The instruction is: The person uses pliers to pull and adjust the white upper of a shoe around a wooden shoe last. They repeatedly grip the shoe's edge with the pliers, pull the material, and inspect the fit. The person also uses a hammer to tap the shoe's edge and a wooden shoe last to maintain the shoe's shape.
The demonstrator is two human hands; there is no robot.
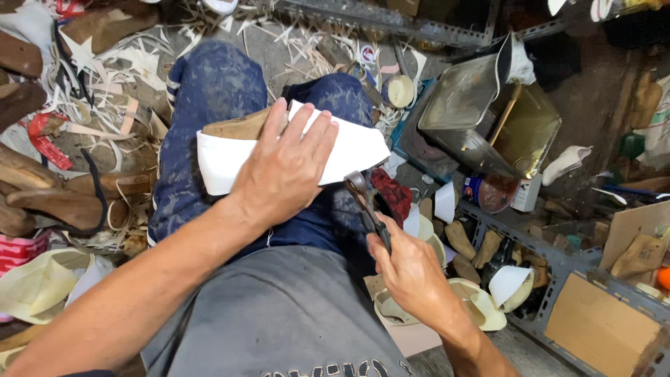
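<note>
On lap, white sheet [349,150] over wooden shoe last [237,127] pressed flat by open left hand [283,167]; pincers [366,206] gripped in closed right hand [412,269].

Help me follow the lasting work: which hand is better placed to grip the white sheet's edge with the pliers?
Right, probably. The right hand already holds the pliers, jaws near the white sheet. The left hand lies flat, pressing the sheet on the wooden last.

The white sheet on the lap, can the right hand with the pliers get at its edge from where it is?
Probably yes. The right hand holds the pliers with their head just beside the lower right edge of the white sheet, and nothing lies between. The left hand presses the sheet's middle only.
</note>
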